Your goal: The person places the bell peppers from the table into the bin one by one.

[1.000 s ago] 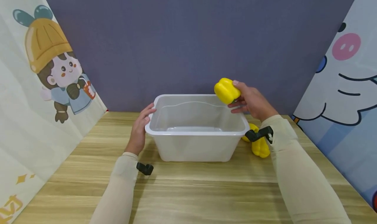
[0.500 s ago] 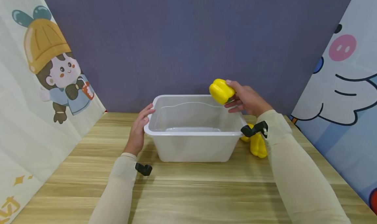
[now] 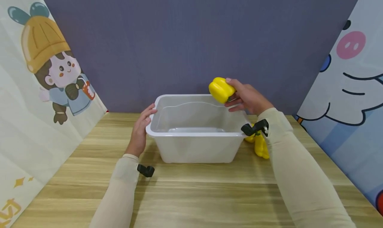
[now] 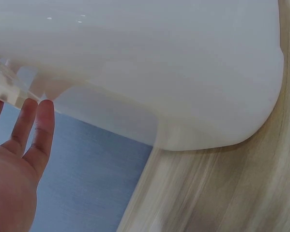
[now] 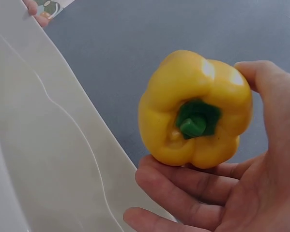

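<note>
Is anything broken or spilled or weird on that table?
Nothing stands out. The yellow bell pepper in the right hand looks whole, the white plastic bin stands upright, and nothing looks spilled. The other bell peppers are partly hidden.

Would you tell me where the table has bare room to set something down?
The table is bare in front of the white bin between the sleeves, and left of the left hand up to the printed curtain. It is crowded at the bin's right, where yellow peppers lie by the right sleeve.
</note>
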Tool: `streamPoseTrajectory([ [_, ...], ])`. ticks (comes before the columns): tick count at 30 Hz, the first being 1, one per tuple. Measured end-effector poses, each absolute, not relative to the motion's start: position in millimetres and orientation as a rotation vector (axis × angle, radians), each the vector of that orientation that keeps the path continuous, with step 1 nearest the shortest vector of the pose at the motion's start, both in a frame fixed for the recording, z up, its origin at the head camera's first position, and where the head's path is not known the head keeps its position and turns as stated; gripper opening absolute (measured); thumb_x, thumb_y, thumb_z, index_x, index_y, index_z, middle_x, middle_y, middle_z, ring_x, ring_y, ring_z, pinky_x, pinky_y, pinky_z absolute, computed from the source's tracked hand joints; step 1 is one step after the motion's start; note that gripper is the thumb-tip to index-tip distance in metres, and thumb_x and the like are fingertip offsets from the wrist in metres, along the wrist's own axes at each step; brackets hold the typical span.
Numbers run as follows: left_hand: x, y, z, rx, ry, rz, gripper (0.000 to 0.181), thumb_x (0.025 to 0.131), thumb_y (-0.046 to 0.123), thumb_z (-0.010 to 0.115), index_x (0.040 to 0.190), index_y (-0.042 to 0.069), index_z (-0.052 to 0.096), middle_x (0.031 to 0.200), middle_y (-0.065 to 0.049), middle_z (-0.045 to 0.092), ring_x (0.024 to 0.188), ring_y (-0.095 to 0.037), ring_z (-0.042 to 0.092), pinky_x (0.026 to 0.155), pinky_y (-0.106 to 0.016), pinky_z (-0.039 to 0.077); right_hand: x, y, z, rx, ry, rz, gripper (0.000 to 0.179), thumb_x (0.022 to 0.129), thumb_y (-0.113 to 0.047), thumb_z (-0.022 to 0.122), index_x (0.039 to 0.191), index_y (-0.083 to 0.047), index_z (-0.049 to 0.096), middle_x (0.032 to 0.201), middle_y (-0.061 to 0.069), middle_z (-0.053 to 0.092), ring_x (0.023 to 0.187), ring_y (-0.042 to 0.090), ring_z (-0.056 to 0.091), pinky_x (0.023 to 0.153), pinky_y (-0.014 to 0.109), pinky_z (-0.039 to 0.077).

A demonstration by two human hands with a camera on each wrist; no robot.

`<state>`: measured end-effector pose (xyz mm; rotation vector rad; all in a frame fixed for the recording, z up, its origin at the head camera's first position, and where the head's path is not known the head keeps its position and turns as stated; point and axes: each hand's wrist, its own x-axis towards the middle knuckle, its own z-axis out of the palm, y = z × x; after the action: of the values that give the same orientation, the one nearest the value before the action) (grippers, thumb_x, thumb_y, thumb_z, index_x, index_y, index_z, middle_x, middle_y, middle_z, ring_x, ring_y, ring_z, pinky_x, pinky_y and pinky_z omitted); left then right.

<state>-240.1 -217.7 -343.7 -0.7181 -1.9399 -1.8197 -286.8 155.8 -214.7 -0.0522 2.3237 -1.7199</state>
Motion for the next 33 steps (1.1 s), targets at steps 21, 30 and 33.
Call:
streamPoseTrajectory([
  [21, -229, -211, -331, -0.73, -1.918, -1.833, 0.038, 0.096, 0.009, 0.031, 0.125, -0.01, 0.047, 0.146, -0.018, 0.029, 0.136, -0.028, 0.023, 0.101, -0.029, 0.028, -294, 146, -213, -0.079, 2.277, -1.673, 0.085, 0.071, -0.075, 0.053, 0.122, -0.008, 0.044, 0.116, 0.018, 0.054, 0.099, 0.033, 0.061, 0.087, 0.048, 0.045],
  [30, -226, -211, -329, -0.717, -1.93, -1.84, 0.038, 0.096, 0.009, 0.031, 0.124, -0.011, 0.046, 0.147, -0.016, 0.03, 0.136, -0.028, 0.023, 0.1, -0.029, 0.029, -301, 137, -215, -0.063, 2.304, -1.599, 0.086, 0.068, -0.078, 0.052, 0.12, -0.01, 0.046, 0.113, 0.016, 0.058, 0.096, 0.03, 0.063, 0.089, 0.05, 0.043],
  [33, -233, -214, -337, -0.713, -1.927, -1.846, 0.038, 0.096, 0.012, 0.032, 0.125, -0.008, 0.048, 0.147, -0.011, 0.032, 0.135, -0.023, 0.025, 0.101, -0.03, 0.029, -301, 135, -217, -0.07, 2.293, -1.603, 0.085, 0.068, -0.078, 0.053, 0.12, -0.01, 0.047, 0.112, 0.017, 0.059, 0.096, 0.031, 0.063, 0.089, 0.051, 0.043],
])
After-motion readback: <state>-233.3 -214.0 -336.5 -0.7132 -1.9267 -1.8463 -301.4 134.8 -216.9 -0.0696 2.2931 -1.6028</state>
